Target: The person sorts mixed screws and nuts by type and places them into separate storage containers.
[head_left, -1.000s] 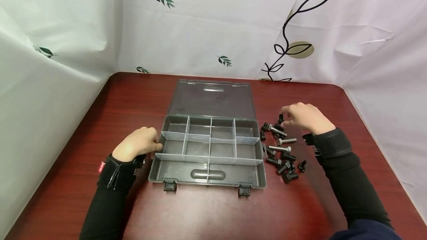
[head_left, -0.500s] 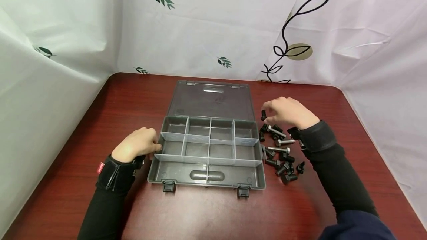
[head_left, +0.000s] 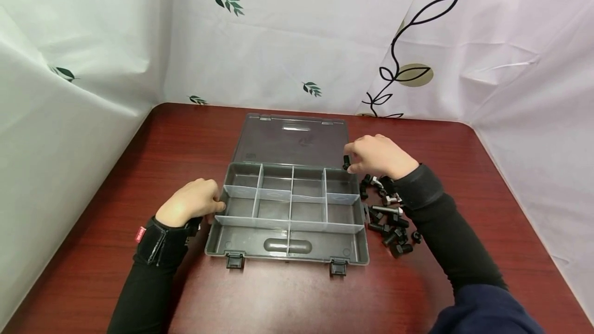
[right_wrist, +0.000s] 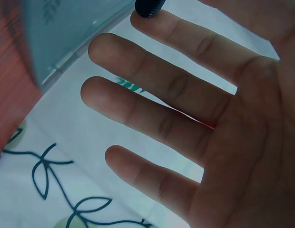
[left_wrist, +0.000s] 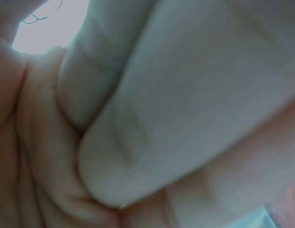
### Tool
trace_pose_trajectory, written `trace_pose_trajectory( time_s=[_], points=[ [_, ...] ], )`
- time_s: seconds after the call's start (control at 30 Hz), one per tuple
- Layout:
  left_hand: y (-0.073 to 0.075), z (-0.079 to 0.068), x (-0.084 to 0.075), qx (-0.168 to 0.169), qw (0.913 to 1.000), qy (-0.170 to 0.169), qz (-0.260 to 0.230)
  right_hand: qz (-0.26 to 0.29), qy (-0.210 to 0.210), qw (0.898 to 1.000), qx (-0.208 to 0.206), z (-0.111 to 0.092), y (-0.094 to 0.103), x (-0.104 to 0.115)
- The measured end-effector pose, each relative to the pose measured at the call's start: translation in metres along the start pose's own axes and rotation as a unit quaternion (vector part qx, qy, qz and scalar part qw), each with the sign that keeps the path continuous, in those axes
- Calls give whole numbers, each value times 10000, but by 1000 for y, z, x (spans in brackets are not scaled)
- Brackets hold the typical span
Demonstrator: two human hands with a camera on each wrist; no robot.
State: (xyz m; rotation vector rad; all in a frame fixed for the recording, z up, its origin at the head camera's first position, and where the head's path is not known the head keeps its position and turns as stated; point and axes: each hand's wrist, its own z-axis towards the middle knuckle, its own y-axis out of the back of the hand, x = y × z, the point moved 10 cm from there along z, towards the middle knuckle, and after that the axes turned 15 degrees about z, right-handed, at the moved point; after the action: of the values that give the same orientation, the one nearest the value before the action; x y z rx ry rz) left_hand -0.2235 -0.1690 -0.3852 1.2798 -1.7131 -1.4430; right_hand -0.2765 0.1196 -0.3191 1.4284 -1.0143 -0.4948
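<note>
A grey plastic compartment box (head_left: 325, 259) lies with its lid (head_left: 294, 140) folded back. My left hand (head_left: 190, 202) holds the box's left side, thumb at the rim; in the left wrist view its curled fingers (left_wrist: 152, 118) fill most of the picture. Between thumb and index finger, my right hand (head_left: 382, 156) pinches a short black bolt (head_left: 346, 162) above the back right compartment, near the lid's lower corner. The black thread of this bolt (right_wrist: 148, 7) shows at the index fingertip in the right wrist view, with the other fingers (right_wrist: 133, 107) spread straight.
Black bolts (head_left: 396, 236) and silver bolts (head_left: 387, 210) lie in a loose pile right of the box, partly under the right sleeve. Two black latches (head_left: 235, 261) stick out at the box's front. White patterned cloth (head_left: 287, 40) surrounds the red-brown table (head_left: 278, 298).
My right hand has moved left with the black bolt, from over the pile to the box's back right corner. The left hand has stayed at the box's side.
</note>
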Motion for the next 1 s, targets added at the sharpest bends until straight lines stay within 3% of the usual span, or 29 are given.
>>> trace_pose_trajectory(
  time_s=[0.27,1.0],
  points=[
    [1,0,0,-17,10000,-3,-8,-91,408,9991,-25,13,-3,26],
    [2,-1,-2,-16,10000,-34,-30,-195,823,9960,292,29,-20,69]
  ],
)
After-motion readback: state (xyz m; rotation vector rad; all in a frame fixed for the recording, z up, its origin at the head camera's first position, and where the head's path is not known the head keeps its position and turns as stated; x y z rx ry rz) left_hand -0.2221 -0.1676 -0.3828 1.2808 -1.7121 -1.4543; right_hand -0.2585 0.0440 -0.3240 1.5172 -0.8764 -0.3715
